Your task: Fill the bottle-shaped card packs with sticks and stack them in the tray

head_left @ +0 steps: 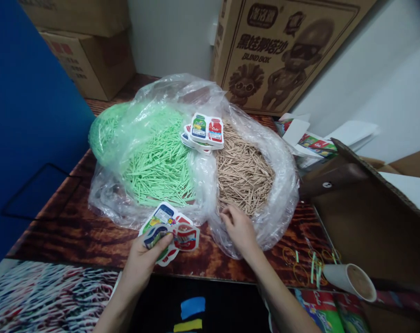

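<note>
My left hand (145, 256) is closed on several die-cut printed cards (187, 237), fanned out, with drink jars pictured in green, blue and red. My right hand (239, 226) reaches to the near edge of a heap of thin brown sticks (244, 171). Its thumb and fingers are pinched together; whatever lies between the tips is too small to make out. Left of the brown heap is a heap of light green sticks (157, 162). Both heaps lie in clear plastic bags (203, 185). A small stack of similar cards (207, 128) rests on the plastic between them.
A large printed carton (258, 51) stands behind the bags, with brown boxes (92, 60) at back left. An open cardboard box (362, 222) is on the right. Near it are a paper cup (350, 280), yellow rubber bands (300, 274) and colourful packets (317, 307). Wrapped pieces fill the lower left (50, 296).
</note>
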A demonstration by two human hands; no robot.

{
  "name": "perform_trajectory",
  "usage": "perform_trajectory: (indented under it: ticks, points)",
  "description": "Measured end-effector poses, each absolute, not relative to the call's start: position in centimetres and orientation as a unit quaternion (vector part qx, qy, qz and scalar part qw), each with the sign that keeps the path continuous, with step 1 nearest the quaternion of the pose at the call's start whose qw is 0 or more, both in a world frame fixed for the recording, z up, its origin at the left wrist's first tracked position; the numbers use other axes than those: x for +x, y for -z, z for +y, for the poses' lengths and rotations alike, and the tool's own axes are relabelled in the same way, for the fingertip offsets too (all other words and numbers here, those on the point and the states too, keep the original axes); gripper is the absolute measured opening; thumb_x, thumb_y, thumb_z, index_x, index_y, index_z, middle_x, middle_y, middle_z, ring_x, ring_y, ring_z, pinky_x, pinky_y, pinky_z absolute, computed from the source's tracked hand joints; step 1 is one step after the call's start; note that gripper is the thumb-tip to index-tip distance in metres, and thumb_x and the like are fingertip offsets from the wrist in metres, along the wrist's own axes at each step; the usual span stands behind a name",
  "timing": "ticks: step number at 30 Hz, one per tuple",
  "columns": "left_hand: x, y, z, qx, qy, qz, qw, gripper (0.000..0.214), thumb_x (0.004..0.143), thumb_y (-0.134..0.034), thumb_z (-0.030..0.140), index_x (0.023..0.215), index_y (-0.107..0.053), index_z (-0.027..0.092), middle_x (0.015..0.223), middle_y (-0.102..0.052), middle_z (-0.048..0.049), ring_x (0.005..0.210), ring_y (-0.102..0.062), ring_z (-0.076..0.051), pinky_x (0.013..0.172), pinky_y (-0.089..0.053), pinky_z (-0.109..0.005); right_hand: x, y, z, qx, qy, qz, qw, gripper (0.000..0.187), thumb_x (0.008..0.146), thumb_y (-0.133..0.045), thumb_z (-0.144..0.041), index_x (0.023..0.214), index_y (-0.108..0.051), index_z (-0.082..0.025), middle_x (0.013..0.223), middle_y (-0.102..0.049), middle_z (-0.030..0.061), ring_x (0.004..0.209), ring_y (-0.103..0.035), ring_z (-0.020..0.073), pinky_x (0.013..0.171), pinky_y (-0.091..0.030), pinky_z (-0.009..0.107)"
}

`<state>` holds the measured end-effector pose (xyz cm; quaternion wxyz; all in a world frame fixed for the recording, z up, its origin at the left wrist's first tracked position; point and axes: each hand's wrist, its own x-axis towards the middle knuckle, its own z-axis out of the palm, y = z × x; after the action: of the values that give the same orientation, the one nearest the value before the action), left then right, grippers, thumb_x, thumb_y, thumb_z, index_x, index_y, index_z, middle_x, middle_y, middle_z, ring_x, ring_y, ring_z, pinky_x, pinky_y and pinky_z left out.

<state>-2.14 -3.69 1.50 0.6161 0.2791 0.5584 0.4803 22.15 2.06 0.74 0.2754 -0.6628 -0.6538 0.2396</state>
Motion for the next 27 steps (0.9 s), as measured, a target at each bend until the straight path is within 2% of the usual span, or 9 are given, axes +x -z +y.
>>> perform_trajectory:
  ticks: [3,7,13,15,17,19,21,24,27]
  points:
    - [-2.0,-1.9,-3.1,0.269,-0.492,0.552,0.617,0.026,0.066,-0.079,0.033,0.082,-0.071,0.014,0.076,-0.072,-0.0027,0.066,-0.066,-0.016,0.063,-0.055,-0.026,22.1,0.5,3.1,-0.674,-0.246,-0.658,0.229,0.007,0.078,-0.051,-0.02,0.073,-0.056,-0.02,0.067,-0.058,0.0001,0.064,-0.053,0.017,0.064,-0.039,0.028]
    - [-5.1,-2.6,-2.6,0.25,-0.52,0.575,0.579,0.028,0.058,-0.083,0.032,0.073,-0.071,0.013,0.069,-0.071,-0.0022,0.06,-0.065,-0.015,0.059,-0.055,-0.024,24.3,0.0,3.0,-0.654,-0.297,-0.636,0.283,0.013,0.082,-0.047,-0.028,0.077,-0.055,-0.019,0.073,-0.062,0.0033,0.067,-0.057,0.0179,0.064,-0.043,0.029]
    - [-12.0,-3.1,-1.8,0.196,-0.572,0.649,0.462,0.037,0.048,-0.087,0.029,0.077,-0.069,0.013,0.067,-0.071,-0.0006,0.053,-0.065,-0.015,0.051,-0.056,-0.025,26.6,-2.7,4.0,-0.683,0.036,-0.667,0.294,0.026,0.086,-0.043,-0.029,0.101,-0.059,-0.014,0.096,-0.061,0.0172,0.093,-0.053,0.0319,0.082,-0.04,0.047]
    - [-13.1,-2.6,-1.0,0.186,-0.598,0.651,0.428,0.039,0.047,-0.087,0.029,0.078,-0.069,0.014,0.068,-0.072,-0.0002,0.055,-0.065,-0.016,0.054,-0.057,-0.025,24.3,-3.5,4.2,-0.636,0.007,-0.692,0.34,0.024,0.09,-0.042,-0.026,0.104,-0.059,-0.016,0.098,-0.061,0.0152,0.095,-0.053,0.0294,0.082,-0.042,0.044]
    - [-13.7,-1.8,-0.1,0.186,-0.608,0.647,0.422,0.04,0.046,-0.088,0.029,0.078,-0.07,0.013,0.07,-0.073,-0.0005,0.058,-0.066,-0.016,0.057,-0.057,-0.025,20.8,-3.6,4.5,-0.564,-0.108,-0.733,0.364,0.019,0.091,-0.043,-0.022,0.096,-0.061,-0.019,0.091,-0.063,0.009,0.089,-0.056,0.0236,0.08,-0.044,0.037]
    - [-14.0,-0.8,1.0,0.193,-0.592,0.653,0.431,0.041,0.045,-0.088,0.029,0.078,-0.07,0.012,0.07,-0.073,-0.0013,0.057,-0.066,-0.016,0.056,-0.057,-0.025,16.9,-3.0,5.3,-0.501,-0.194,-0.779,0.322,0.018,0.092,-0.044,-0.018,0.091,-0.062,-0.019,0.087,-0.063,0.0063,0.085,-0.056,0.0202,0.078,-0.044,0.032]
    - [-14.2,0.2,1.8,0.198,-0.57,0.667,0.438,0.042,0.043,-0.088,0.029,0.077,-0.071,0.011,0.067,-0.073,-0.0021,0.055,-0.065,-0.016,0.053,-0.056,-0.025,13.2,-2.0,6.7,-0.459,-0.207,-0.817,0.28,0.019,0.091,-0.046,-0.016,0.087,-0.064,-0.017,0.084,-0.063,0.0063,0.084,-0.055,0.0193,0.076,-0.043,0.03]
    - [-14.3,1.2,2.4,0.197,-0.566,0.666,0.445,0.042,0.043,-0.088,0.03,0.076,-0.071,0.01,0.066,-0.073,-0.003,0.054,-0.065,-0.016,0.053,-0.055,-0.025,8.8,-0.7,9.4,-0.451,-0.148,-0.862,0.181,0.022,0.092,-0.046,-0.015,0.081,-0.065,-0.017,0.082,-0.062,0.0068,0.085,-0.052,0.0199,0.077,-0.04,0.03]
    - [-14.4,1.9,2.4,0.197,-0.576,0.649,0.457,0.041,0.044,-0.088,0.03,0.076,-0.07,0.011,0.066,-0.073,-0.0032,0.054,-0.066,-0.016,0.054,-0.055,-0.025,5.7,-0.2,11.5,-0.463,-0.056,-0.879,0.097,0.017,0.088,-0.049,-0.014,0.084,-0.065,-0.013,0.092,-0.062,0.0124,0.091,-0.05,0.0242,0.077,-0.037,0.035]
